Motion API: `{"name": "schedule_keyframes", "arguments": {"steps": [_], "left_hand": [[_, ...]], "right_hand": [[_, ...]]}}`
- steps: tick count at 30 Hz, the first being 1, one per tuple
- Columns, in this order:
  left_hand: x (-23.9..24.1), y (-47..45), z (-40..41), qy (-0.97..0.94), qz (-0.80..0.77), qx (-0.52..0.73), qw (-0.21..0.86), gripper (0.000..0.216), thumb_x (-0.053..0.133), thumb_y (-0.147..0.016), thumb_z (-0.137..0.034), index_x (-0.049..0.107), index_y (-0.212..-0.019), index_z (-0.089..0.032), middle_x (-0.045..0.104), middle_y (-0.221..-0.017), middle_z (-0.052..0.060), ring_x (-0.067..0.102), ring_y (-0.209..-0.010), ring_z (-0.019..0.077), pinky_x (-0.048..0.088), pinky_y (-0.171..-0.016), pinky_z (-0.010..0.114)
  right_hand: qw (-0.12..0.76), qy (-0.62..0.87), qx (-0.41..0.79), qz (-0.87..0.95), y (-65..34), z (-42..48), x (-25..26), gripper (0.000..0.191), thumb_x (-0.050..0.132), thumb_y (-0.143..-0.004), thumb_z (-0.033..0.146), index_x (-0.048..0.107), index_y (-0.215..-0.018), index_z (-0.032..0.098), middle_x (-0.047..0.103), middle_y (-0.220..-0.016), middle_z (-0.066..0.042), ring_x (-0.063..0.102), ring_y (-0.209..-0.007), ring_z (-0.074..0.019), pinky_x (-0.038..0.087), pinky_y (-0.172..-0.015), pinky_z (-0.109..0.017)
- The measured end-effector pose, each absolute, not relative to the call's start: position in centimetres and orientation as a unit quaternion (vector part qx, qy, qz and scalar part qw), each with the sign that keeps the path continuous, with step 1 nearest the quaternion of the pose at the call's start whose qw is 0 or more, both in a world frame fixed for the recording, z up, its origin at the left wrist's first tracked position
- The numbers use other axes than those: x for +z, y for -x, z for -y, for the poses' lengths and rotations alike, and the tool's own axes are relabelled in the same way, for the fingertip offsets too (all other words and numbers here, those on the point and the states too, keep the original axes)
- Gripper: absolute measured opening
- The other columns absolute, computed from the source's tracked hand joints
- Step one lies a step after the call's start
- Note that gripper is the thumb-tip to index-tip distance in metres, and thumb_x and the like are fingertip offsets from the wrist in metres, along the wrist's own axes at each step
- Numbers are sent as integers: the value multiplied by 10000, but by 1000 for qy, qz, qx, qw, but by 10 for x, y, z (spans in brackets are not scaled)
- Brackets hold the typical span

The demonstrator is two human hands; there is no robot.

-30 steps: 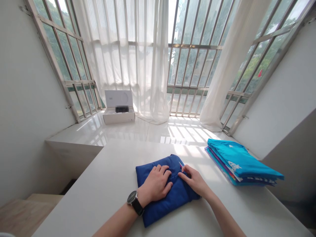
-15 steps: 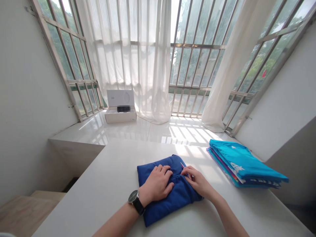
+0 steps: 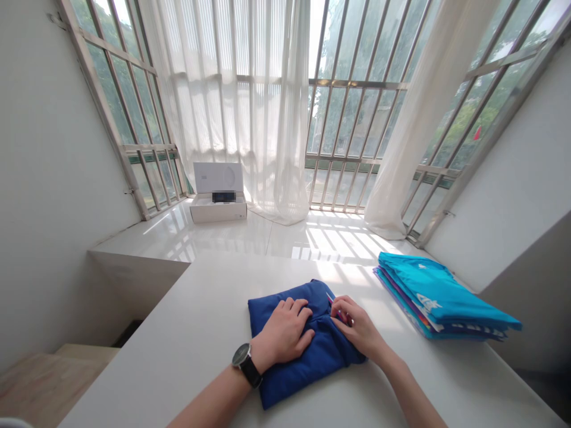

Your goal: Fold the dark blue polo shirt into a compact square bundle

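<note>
Now the left hand (image 3: pixel 285 331) stays flat on the folded blue shirt (image 3: pixel 307 351); the right hand (image 3: pixel 357 330) fingers have pinched its edge tighter.

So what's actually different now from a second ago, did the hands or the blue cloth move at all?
Very little. The right hand curled its fingers in a bit more at the fold of the folded blue garment, pinching the cloth by a small red tag. The left hand stayed flat on the garment, which did not shift on the white table. The turquoise stack of folded clothes is untouched.
</note>
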State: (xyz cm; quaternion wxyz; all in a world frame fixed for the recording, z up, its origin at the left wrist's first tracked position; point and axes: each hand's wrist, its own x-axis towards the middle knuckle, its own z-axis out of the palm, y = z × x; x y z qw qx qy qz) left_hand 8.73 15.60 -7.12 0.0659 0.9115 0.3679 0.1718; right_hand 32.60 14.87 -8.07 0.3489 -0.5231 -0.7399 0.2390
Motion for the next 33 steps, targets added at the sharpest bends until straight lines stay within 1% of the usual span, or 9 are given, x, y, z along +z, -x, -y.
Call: {"name": "schedule_keyframes", "arguments": {"steps": [2,6,8,13,23,30,33], "left_hand": [[-71,-88,-156,-911,-368,172,66,360,470,-957,-443,569,-1224,-223,533,-1356,100,518,-1110,286,434,-980,455],[-71,-88,-156,-911,-369,171,65,356,477,-955,-443,566,-1221,-225,534,-1360,93,519,-1105,282,436,-978,451],[-71,-88,-156,-911,-370,170,64,357,475,-955,-443,567,-1221,-224,533,-1361,96,520,-1104,283,436,-975,452],[-71,-88,-156,-910,-370,172,67,360,479,-952,-444,571,-1220,-223,532,-1362,98,520,-1104,287,435,-976,456],[-72,-87,-156,-910,-369,175,66,357,478,-956,-444,565,-1224,-224,535,-1360,90,519,-1104,284,438,-978,452],[-71,-87,-156,-911,-367,175,67,356,481,-957,-444,568,-1222,-223,537,-1355,95,523,-1104,286,438,-981,453],[-72,-87,-156,-911,-368,177,68,354,481,-958,-443,566,-1221,-223,538,-1355,91,521,-1105,285,439,-983,456]], "right_hand": [[342,518,245,744,-326,-149,-82,192,567,-878,357,609,-758,213,585,-920,-30,477,-649,-131,463,-663,-293],[314,515,266,752,-326,-149,-86,249,551,-898,408,681,-820,210,604,-964,-43,488,-633,-127,474,-680,-310],[310,512,271,754,-326,-149,-87,274,549,-899,430,691,-815,211,614,-961,-46,507,-644,-135,481,-685,-316],[320,507,270,753,-324,-149,-87,300,546,-899,444,669,-763,208,618,-933,-46,539,-683,-153,490,-698,-322],[308,505,271,759,-324,-149,-87,286,528,-917,426,637,-773,206,599,-932,-38,549,-713,-155,484,-747,-323],[299,507,269,762,-324,-149,-86,291,518,-920,432,634,-772,209,606,-931,-41,555,-725,-165,483,-745,-329],[299,508,272,761,-324,-149,-86,287,495,-933,408,614,-764,210,608,-919,-42,552,-718,-162,476,-716,-314]]}}
